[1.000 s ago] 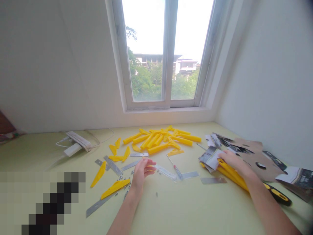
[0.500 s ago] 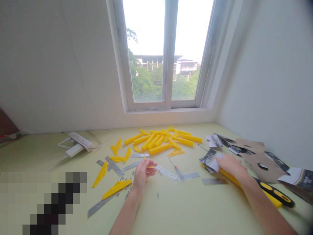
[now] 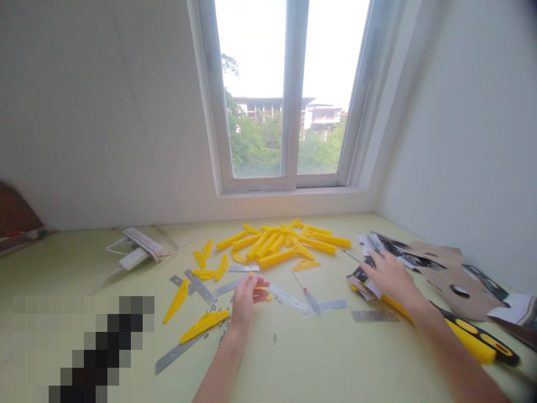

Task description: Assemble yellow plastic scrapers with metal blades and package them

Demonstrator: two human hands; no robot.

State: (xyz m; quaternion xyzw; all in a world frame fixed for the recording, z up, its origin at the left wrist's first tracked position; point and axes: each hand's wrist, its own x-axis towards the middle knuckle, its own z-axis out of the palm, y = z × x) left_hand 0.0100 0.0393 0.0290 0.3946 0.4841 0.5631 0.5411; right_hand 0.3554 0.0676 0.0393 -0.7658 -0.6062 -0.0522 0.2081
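as a yellow handle (image 3: 474, 340) slants near-right — right hand (image 3: 391, 280) atop card (image 3: 359, 275), grip unclear

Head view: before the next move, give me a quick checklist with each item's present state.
1. Right hand clear of the printed card: not ok, fingers lie over it.
2. Left hand gripping the yellow piece by its fingers: cannot tell.
3. Screwdriver free of both hands: ok.
4. Small metal parts gathered: not ok, scattered.
5. Power strip away from both hands: ok.
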